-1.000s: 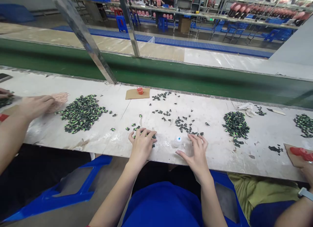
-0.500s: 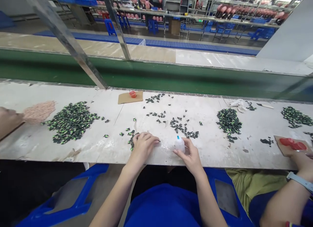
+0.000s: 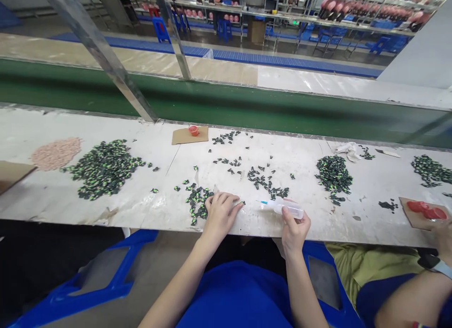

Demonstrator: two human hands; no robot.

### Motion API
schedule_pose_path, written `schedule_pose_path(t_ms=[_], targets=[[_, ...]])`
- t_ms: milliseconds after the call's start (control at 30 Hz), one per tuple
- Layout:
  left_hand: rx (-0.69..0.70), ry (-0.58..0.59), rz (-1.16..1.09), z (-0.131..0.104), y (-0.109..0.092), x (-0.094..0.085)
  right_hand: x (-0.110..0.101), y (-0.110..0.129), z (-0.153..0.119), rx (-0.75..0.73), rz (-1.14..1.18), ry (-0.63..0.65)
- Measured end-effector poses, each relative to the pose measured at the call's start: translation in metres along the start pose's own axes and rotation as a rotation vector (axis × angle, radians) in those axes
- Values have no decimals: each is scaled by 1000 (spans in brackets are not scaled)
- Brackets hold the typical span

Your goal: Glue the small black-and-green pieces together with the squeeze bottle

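My left hand (image 3: 221, 209) is closed in a pinch around a small dark piece (image 3: 242, 203) that pokes out past the fingertips. Partly behind that hand lies a small pile of black-and-green pieces (image 3: 196, 203). In my right hand (image 3: 295, 226) is a translucent squeeze bottle (image 3: 287, 207) with a blue needle tip, tilted on its side and pointing left toward the pinched piece. The tip and the piece are apart. Just beyond the bottle, small black pieces (image 3: 259, 178) lie scattered over the white table (image 3: 226, 224).
A large heap of black-and-green pieces (image 3: 104, 170) and a pink heap (image 3: 56, 153) lie to the left. Behind, a red cup (image 3: 193, 130) sits on cardboard (image 3: 178, 137). Rightward are another dark heap (image 3: 334, 175), a white cloth (image 3: 349, 151) and a co-worker's hand (image 3: 443, 236) by red cups (image 3: 423, 209).
The squeeze bottle has tipped from upright to lying sideways, tip leftward, as my right hand moved right. My left hand shifted slightly right with the small piece. The co-worker's hand at left has gone.
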State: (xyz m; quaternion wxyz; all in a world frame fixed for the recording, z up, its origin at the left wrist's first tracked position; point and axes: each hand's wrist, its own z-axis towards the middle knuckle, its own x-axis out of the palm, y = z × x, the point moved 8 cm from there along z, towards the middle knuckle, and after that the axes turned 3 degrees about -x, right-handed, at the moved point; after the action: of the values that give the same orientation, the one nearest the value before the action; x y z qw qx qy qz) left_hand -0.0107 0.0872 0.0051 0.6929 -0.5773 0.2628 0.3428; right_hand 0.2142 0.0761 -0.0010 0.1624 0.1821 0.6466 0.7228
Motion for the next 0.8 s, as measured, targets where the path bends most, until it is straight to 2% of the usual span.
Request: schedule_pose_path(t_ms=[167,400,800], targets=[[3,118,-77,-2,-1,5,15,0,-8,-33,-168,88],[-25,58,-115,0,0,3,29,6,-16,-164,-350,116],[-74,49,-144,1,5,5,39,13,-12,-241,-419,163]])
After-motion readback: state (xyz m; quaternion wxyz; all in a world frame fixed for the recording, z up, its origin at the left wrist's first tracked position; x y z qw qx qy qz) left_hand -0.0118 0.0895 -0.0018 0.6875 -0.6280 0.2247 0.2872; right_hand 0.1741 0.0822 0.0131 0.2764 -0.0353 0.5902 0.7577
